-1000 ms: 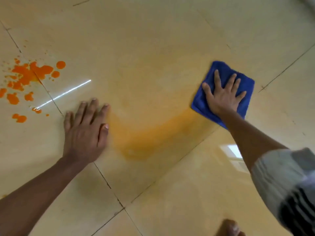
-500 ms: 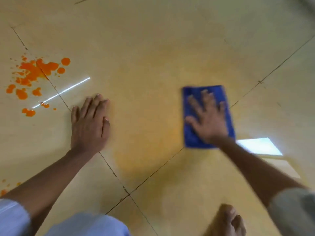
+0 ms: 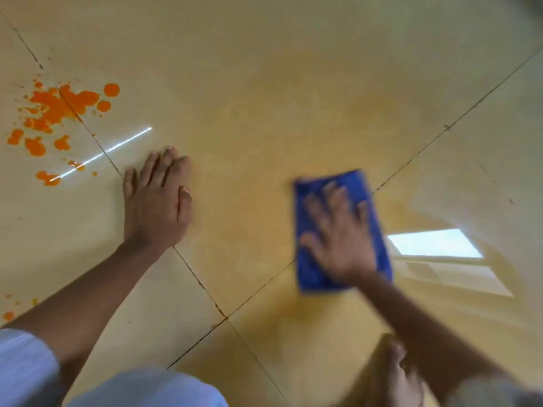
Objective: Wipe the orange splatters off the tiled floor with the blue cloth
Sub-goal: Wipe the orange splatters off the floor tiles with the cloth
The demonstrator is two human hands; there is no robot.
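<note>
Blue cloth lies flat under the spread right hand.

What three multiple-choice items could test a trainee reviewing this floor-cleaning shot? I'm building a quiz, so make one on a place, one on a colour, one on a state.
1. Where do the orange splatters lie?
A. Left of the left hand
B. Under the cloth
C. Right of the right hand

2. What colour is the cloth?
A. Green
B. Blue
C. White

3. How is the right hand on the cloth?
A. Fist clenched
B. Pinching a corner
C. Flat, fingers spread

Answers:
1 A: the splatters sit at the far left, beyond the left hand, which rests flat on the tiled floor.
2 B: the cloth is plainly blue.
3 C: though blurred, its fingers are spread across the cloth.
</note>
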